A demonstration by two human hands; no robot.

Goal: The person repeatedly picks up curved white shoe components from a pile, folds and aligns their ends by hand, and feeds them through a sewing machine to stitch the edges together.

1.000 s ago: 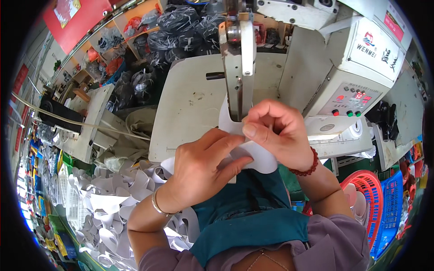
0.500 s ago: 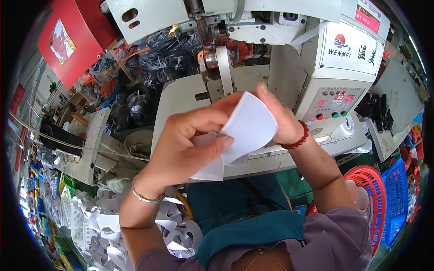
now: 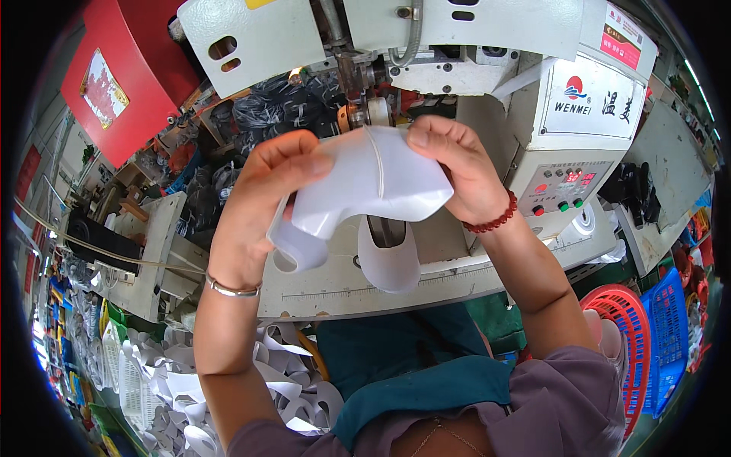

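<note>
Between my two hands is a white shoe upper piece (image 3: pixel 343 179), smooth and curved, with a raised seam running down its middle. My left hand (image 3: pixel 263 186) pinches its left end between thumb and fingers. At the other end my right hand (image 3: pixel 461 171) grips the top right corner, thumb in front. A curled white flap (image 3: pixel 299 247) hangs below my left hand. Under the piece shows a white rounded toe-shaped part (image 3: pixel 390 266) with a dark opening; whether it joins the held piece I cannot tell. The machine's roller (image 3: pixel 378 112) stands just behind the piece.
A white machine with a control panel (image 3: pixel 563 186) rises at the right. Its worktable (image 3: pixel 457 286) has a ruler strip along the front. Many white cut pieces (image 3: pixel 183 388) lie heaped at lower left. Red (image 3: pixel 636 335) and blue (image 3: pixel 670 335) baskets stand at right.
The white piece, folded before, is now spread out and turned so its seam faces me. My hands have moved apart and upward. The toe-shaped part now shows below.
</note>
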